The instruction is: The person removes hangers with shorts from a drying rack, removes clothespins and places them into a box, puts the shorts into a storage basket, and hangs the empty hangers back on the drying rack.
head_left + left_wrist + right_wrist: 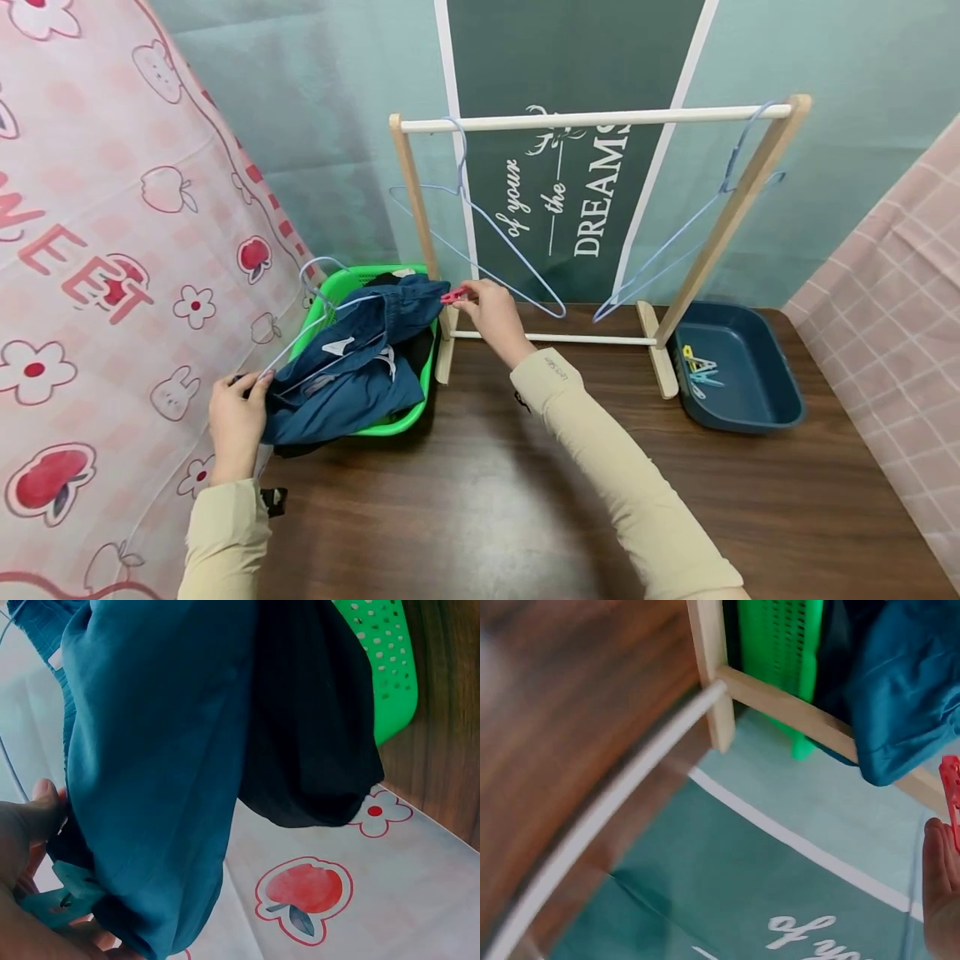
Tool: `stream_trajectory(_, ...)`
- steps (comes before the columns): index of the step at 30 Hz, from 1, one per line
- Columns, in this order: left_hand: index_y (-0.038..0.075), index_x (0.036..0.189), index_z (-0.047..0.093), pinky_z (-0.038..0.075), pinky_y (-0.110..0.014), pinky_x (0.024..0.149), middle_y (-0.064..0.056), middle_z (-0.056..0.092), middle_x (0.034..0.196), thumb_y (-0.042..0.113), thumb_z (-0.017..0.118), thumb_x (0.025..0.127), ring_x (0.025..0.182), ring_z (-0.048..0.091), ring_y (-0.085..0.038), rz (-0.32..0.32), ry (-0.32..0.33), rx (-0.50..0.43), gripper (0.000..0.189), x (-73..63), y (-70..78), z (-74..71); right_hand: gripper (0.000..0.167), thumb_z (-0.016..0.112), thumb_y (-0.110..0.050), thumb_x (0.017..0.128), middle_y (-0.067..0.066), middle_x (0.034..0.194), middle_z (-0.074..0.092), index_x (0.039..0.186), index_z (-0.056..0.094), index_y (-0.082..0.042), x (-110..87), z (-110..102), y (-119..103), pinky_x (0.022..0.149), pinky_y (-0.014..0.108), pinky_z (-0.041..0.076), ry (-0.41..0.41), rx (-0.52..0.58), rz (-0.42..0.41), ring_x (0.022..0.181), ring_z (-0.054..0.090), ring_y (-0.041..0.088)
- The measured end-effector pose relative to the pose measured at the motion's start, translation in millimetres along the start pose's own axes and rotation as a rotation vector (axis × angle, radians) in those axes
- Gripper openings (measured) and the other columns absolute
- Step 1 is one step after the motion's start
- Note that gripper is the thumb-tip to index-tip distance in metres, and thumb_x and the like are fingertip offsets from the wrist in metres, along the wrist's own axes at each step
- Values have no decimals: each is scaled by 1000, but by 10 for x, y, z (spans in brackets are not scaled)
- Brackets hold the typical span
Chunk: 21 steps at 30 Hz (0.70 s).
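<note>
Dark blue shorts (405, 387) with a gathered waistband and white marks lie over the green basket (401, 425). A pale blue hanger (288, 346) runs along their waistband, its hook rising at the back left. My left hand (240, 412) grips the left end of the waistband and the hanger; in the left wrist view a teal clothespin (64, 896) sits among its fingers, against the cloth. With thumb and fingertips, my right hand (491, 321) pinches a red clothespin (453, 296) at the right end of the waistband. Whether that clothespin bites the cloth I cannot tell.
A wooden rack (731, 225) with a white top rod stands behind, its left post beside the basket. Two hangers, a left one (517, 250) and a right one (660, 250), hang from it. A dark blue tub (757, 358) with several clothespins (701, 371) stands at right.
</note>
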<state>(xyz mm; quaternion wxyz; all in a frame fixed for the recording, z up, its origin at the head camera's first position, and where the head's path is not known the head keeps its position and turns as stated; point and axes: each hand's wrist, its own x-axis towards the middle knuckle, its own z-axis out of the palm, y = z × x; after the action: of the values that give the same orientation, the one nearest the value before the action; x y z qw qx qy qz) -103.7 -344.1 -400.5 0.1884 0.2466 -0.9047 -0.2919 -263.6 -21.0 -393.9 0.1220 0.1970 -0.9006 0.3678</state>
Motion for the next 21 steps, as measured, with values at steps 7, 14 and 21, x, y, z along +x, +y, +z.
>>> stream_trajectory(7, -1, 118, 64, 34, -61, 98, -26, 47, 133, 29, 49, 100, 125, 42, -45, -66, 6, 7, 39, 3, 29, -31, 32, 70, -21, 87, 15, 102, 69, 111, 66, -1, -95, 53, 335, 84, 36, 53, -2, 67, 164, 93, 67, 27)
stream_trajectory(14, 0, 119, 64, 33, -62, 97, -27, 47, 133, 27, 49, 100, 125, 42, -47, -84, 35, -16, 36, -14, 11, -26, 27, 67, -18, 86, 16, 97, 70, 106, 67, -1, -300, -105, 887, 82, 41, 51, 57, -29, 219, 91, 65, 30)
stream_trajectory(21, -1, 120, 63, 34, -61, 97, -28, 47, 130, 24, 48, 100, 123, 42, -47, -77, 38, -26, 36, -25, -43, -19, 25, 63, -17, 87, 22, 99, 68, 103, 64, 1, -592, -442, 1544, 80, 47, 48, 113, -48, 422, 92, 64, 36)
